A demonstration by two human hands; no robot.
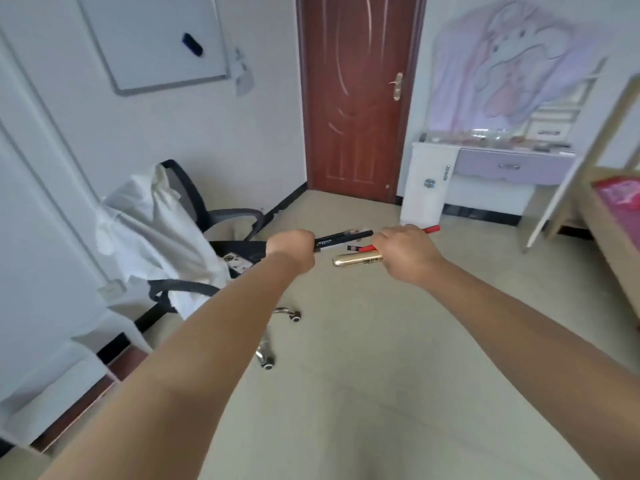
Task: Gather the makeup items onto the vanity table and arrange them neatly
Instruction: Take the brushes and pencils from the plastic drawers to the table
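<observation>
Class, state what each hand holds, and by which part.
Left hand grips black pencils by one end; right hand grips a red pencil mid-shaft and a gold tube by one end.

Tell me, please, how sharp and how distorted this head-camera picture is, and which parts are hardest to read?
Head view: wide-angle bending curves the whiteboard and the wall lines. Motion blur smears the vanity table, so the items on it cannot be told apart. The left hand and right hand are sharper, as are the black pencils, the red pencil and the gold tube. Light is soft and even, without glare.
</observation>
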